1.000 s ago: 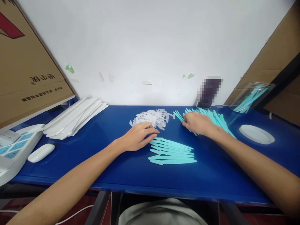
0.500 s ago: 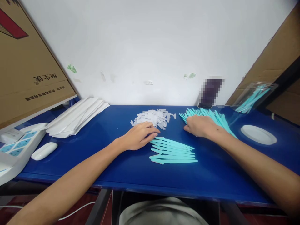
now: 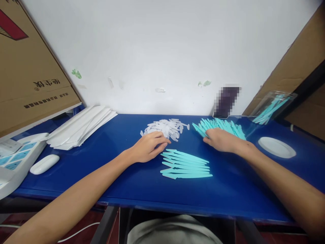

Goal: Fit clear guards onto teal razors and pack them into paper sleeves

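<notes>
My left hand [image 3: 148,147] lies palm down on the blue table [image 3: 127,176], fingers loosely curled, just in front of a heap of small clear plastic caps [image 3: 165,128]. Its fingertips are close to a neat row of several turquoise plastic sticks [image 3: 186,164]; whether it holds anything is hidden. My right hand [image 3: 220,140] rests palm down on a loose fan of turquoise sticks [image 3: 218,126], fingers together over them.
A stack of white sleeves [image 3: 81,127] lies at the back left under a tilted cardboard box [image 3: 30,67]. A white mouse [image 3: 44,164] and a white device [image 3: 12,159] sit at the left edge. At the right are a white lid [image 3: 276,147] and a clear box of sticks [image 3: 273,105].
My right hand has slid a little to the right and nearer over the fan of sticks, gathering them tighter. My left hand has barely moved.
</notes>
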`<state>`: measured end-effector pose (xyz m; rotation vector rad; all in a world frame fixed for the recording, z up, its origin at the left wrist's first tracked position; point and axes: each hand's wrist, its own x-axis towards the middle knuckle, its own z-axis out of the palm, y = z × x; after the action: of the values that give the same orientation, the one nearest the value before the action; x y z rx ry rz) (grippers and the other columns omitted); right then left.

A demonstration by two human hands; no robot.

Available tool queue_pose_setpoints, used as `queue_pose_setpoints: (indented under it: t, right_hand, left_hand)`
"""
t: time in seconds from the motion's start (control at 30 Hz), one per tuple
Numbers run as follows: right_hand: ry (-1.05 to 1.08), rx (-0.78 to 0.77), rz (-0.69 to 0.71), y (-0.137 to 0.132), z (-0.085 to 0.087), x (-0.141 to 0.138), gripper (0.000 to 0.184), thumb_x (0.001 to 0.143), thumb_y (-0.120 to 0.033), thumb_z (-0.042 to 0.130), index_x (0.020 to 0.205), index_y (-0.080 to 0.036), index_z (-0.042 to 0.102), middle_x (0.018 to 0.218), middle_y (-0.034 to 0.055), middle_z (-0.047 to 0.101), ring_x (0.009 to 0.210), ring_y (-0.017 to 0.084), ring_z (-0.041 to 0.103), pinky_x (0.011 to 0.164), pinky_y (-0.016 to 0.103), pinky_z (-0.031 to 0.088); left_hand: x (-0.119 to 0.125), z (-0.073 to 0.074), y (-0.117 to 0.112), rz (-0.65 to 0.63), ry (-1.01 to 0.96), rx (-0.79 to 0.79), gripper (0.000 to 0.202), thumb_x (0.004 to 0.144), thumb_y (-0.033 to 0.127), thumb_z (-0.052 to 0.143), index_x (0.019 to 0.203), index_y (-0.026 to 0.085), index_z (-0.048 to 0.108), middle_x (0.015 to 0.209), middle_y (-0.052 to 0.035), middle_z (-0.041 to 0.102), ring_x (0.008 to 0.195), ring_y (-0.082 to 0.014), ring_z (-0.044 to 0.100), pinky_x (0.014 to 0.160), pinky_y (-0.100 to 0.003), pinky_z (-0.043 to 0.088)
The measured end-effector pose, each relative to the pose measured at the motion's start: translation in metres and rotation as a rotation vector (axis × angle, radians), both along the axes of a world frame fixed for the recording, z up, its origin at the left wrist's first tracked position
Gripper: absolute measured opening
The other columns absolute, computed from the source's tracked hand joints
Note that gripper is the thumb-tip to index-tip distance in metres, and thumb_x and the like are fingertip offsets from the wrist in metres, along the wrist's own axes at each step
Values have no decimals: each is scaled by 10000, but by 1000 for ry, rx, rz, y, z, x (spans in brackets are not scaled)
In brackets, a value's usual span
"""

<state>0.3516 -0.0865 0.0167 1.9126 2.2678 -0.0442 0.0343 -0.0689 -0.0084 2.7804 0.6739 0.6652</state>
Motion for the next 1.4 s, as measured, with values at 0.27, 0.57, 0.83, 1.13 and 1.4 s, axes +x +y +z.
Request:
queue_pose_setpoints:
  t: [0.27, 0.57, 0.83, 1.13, 1.4]
  right_hand:
    - [296, -48, 451, -33, 11, -30, 264, 1026, -350, 352, 832, -218, 476, 843, 70, 641, 727, 198, 566, 668, 321, 362]
    - [268, 29, 454, -37, 0, -44, 212, 957, -315, 460, 793, -208, 539, 602, -22, 546, 591, 157, 471, 834, 371, 331]
    - [406, -44, 404, -34, -7, -39, 254, 990, -390, 465, 842, -223, 586, 529, -50, 462, 476, 130, 413, 563, 288, 278]
    - [414, 56, 475, -31, -12, -41, 179, 984, -312, 472, 869, -205, 558, 781, 7, 587, 621, 133, 453, 592, 280, 288]
    - [414, 83, 437, -27, -17, -38, 138, 959, -289, 497, 853, -212, 542, 779, -6, 579, 638, 132, 453, 598, 288, 277]
  left_hand:
    - [-2, -3, 8, 324, -362, 12, 373, 1056, 362, 396, 1090, 176, 717, 844, -35, 660, 715, -161, 569, 709, -296, 439]
    - [-2, -2, 5, 309, -132, 90, 323, 1001, 363, 443, 992, 191, 716, 566, 45, 594, 533, -132, 506, 803, -365, 389]
    - [-8, -6, 15, 263, -54, 4, 304, 1004, 330, 459, 999, 168, 715, 628, 15, 597, 569, -137, 545, 636, -275, 400]
    - [-17, -3, 19, 136, 181, 34, 299, 1010, 349, 498, 1180, 229, 713, 1023, -73, 588, 919, -203, 587, 815, -318, 476]
    - [-14, -4, 18, 128, 152, 26, 319, 1025, 342, 475, 1209, 223, 707, 1035, -75, 589, 931, -200, 580, 822, -320, 477]
